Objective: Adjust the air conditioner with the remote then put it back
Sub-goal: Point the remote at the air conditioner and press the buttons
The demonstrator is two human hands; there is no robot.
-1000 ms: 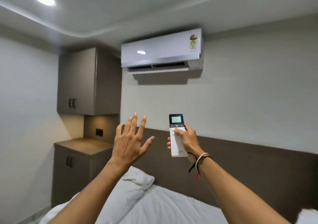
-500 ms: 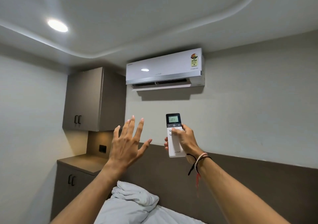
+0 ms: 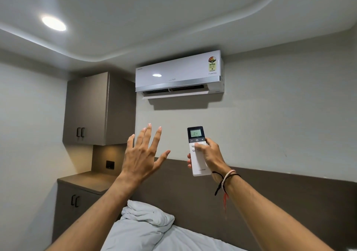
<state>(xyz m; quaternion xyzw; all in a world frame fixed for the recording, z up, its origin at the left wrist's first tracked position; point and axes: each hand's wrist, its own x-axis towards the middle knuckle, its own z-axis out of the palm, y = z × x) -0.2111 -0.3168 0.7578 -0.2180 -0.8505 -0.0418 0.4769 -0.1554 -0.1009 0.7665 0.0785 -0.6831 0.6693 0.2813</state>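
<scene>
A white air conditioner (image 3: 178,73) hangs high on the far wall, its lower flap open. My right hand (image 3: 209,153) grips a white remote (image 3: 199,168) upright below it, thumb on the buttons. The remote's dark top has a lit screen reading 24. My left hand (image 3: 144,154) is raised to the left of the remote, palm away from me, fingers spread, holding nothing. Threads are tied around my right wrist.
A brown wall cupboard (image 3: 96,108) hangs left of the air conditioner, above a low cabinet (image 3: 77,196) with a countertop. A dark headboard (image 3: 270,198) runs along the wall. A white pillow (image 3: 146,214) and bedsheet lie below my arms. A ceiling light (image 3: 54,23) glows upper left.
The view has tilted upward, so the air conditioner sits lower in frame and less of the bed shows. Both hands keep the same pose. The screen now reads 24.
</scene>
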